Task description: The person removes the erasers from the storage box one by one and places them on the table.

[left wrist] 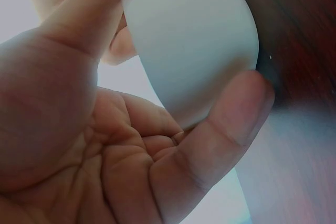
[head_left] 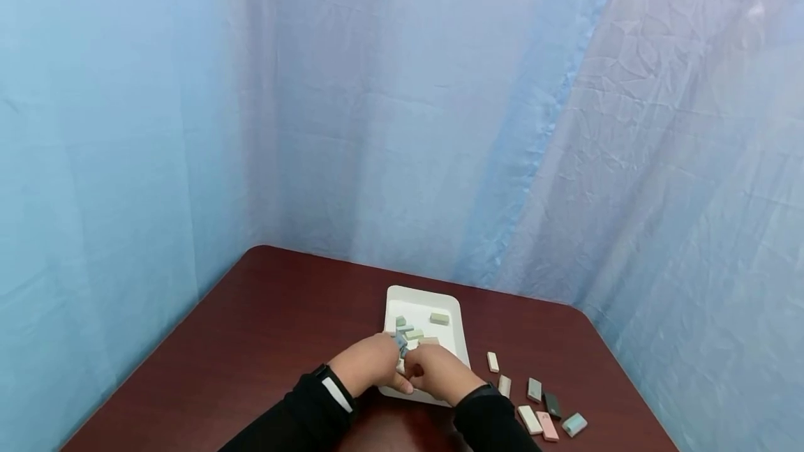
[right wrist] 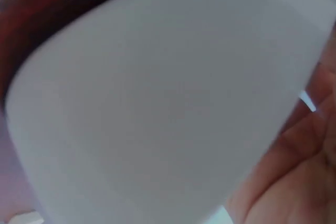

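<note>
Tray [head_left: 456, 330], white and shallow, sits mid-table with small blocks [head_left: 414, 333] inside, and you have both hands at its near edge. Tip that edge too far and the blocks could slide out the far side onto the table [head_left: 264, 319]. Your left hand [head_left: 372, 363] curls around the rim, thumb on top and fingers [left wrist: 231, 124] underneath. Your right hand [head_left: 442, 371] sits just beside it against the tray; whether it grips cannot be told. More blocks [head_left: 540, 407] lie loose to the right.

White tray [right wrist: 157, 108] fills the view (blurred); right hand [right wrist: 294, 171] seemingly touching it.
</note>
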`<state>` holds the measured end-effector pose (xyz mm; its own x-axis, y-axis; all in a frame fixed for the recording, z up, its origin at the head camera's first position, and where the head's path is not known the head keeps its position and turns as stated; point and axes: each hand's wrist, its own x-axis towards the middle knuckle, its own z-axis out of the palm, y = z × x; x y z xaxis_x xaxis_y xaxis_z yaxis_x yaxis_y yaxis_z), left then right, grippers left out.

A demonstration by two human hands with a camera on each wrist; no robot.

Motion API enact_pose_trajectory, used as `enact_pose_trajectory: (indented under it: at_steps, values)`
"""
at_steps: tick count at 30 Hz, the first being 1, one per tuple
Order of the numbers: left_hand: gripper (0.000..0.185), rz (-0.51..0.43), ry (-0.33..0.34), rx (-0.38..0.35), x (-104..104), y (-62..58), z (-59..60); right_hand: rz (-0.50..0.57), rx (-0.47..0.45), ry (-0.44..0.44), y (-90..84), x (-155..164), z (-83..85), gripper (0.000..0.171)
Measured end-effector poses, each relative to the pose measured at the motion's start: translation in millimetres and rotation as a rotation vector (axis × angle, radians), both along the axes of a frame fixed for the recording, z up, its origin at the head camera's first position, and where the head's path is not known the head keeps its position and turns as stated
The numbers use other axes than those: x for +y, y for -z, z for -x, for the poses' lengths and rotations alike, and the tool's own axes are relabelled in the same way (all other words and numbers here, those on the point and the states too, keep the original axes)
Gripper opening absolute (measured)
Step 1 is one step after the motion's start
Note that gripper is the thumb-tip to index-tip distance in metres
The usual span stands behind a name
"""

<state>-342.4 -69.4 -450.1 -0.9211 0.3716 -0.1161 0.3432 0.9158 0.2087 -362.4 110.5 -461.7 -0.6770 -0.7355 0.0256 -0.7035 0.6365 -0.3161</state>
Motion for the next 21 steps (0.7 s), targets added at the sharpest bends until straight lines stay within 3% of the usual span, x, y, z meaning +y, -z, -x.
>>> enact_pose_trajectory:
  at_steps: [7, 15, 21]
  values:
    - [0.063, 0.029, -0.016, 0.026, 2.0, 1.1, -1.5, 0.077, -0.02, 0.066, 3.2, 10.3, -3.0, 0.022]
    - [0.064, 0.005, -0.03, 0.026, 2.6, 1.8, -1.5, 0.168, -0.177, 0.122, -1.6, 21.5, -9.5, 0.019]
    - [0.069, 0.032, -0.031, 0.054, 3.1, 3.7, -2.8, 0.119, -0.245, 0.092, 0.4, 23.3, -10.6, 0.008]
